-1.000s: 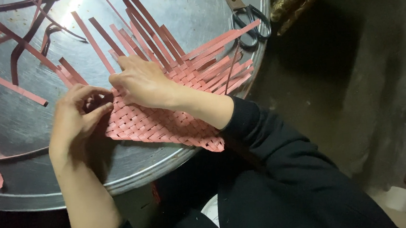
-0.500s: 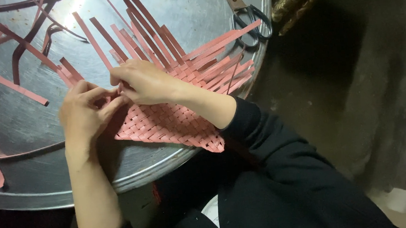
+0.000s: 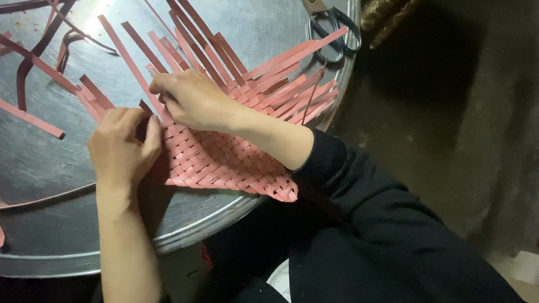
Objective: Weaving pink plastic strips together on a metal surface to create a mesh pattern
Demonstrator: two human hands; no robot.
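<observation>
A pink woven mat (image 3: 229, 164) was laid on a round metal tray (image 3: 46, 239), its near corner overhanging the rim. The left hand (image 3: 122, 147) was set at the mat's left edge, wrist bent, fingers curled shut around a strip end. The right hand (image 3: 198, 99) was reached across the weave from the right, palm down, fingers pinched on a strip (image 3: 124, 51). Scissors (image 3: 326, 15) were seen near the tray's far rim, well apart from both hands.

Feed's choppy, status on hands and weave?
Left hand, right hand pinching strips on pink woven strip mat. Metal scissors apart, top right.
</observation>
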